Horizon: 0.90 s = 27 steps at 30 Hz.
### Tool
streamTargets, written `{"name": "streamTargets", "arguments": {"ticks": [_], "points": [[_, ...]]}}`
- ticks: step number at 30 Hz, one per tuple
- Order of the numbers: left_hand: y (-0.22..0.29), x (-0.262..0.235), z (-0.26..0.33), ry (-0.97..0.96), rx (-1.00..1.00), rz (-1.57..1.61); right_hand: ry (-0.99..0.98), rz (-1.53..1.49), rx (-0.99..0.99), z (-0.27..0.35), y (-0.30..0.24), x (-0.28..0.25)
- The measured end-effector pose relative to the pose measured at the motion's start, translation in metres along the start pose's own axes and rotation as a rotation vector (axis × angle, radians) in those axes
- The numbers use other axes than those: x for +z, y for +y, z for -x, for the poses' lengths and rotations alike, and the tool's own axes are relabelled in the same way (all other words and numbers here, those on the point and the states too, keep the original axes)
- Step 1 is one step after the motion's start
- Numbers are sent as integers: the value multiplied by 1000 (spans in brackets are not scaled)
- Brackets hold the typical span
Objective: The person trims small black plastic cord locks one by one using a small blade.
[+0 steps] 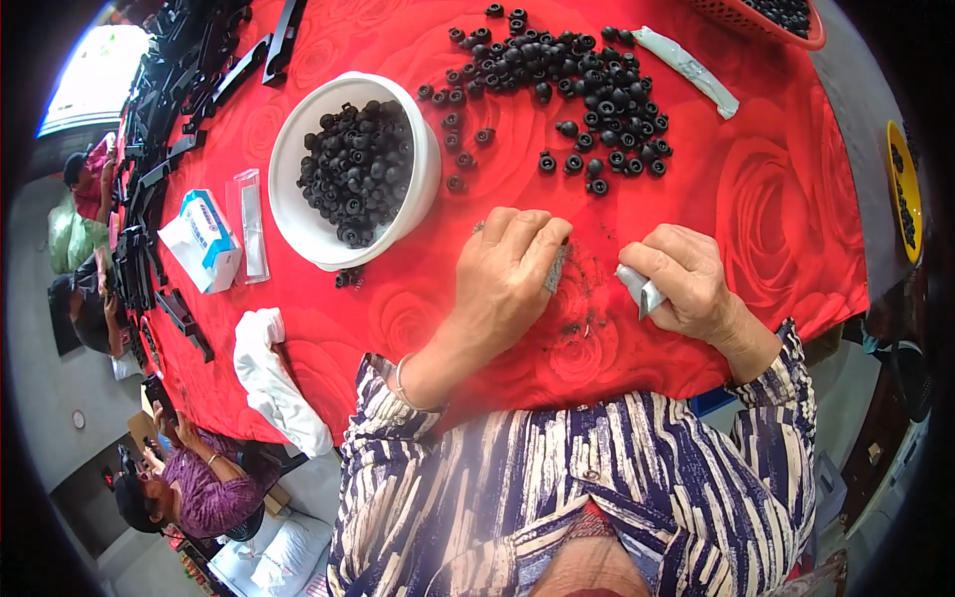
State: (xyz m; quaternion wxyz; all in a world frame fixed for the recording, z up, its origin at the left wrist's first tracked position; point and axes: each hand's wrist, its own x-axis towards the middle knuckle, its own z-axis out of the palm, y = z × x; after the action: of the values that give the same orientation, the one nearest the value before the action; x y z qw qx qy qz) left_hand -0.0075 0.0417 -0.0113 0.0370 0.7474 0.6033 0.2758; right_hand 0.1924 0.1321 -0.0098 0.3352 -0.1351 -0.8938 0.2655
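My left hand [505,267] is closed, palm down, over a grey speckled piece [557,269] that shows at the edge of the fingers; most of it is hidden. To its right, my right hand [684,284] is curled round a white-wrapped tool [637,287] with a dull metallic end. Between the hands, dark crumbs [585,326] dot the red cloth. Beyond them lies a loose spread of small round black plastic parts [607,95], some showing a hollow ringed side. A white bowl [430,164] left of my hands holds many more black parts [358,169].
The red rose-patterned tablecloth [776,199] carries a white wrapped strip [686,72], a blue-white box [204,244], a clear packet [254,227] and a white cloth [274,383]. Long black pieces [179,316] line the left edge. A red basket [741,18] stands far right. People [204,478] sit leftward.
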Motion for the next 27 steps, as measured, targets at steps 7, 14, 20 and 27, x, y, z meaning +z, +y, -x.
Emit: {"name": "streamTargets", "arguments": {"ticks": [7, 14, 20, 27], "points": [[5, -7, -2, 94, 44, 128, -6, 11, -3, 0, 1, -1], [23, -25, 4, -144, -689, 1546, 52, -232, 110, -2, -9, 0], [14, -6, 15, -178, -848, 1939, 8, -386, 214, -6, -20, 3], [14, -5, 15, -205, -920, 1917, -55, -253, 213, -10, -24, 2]]}}
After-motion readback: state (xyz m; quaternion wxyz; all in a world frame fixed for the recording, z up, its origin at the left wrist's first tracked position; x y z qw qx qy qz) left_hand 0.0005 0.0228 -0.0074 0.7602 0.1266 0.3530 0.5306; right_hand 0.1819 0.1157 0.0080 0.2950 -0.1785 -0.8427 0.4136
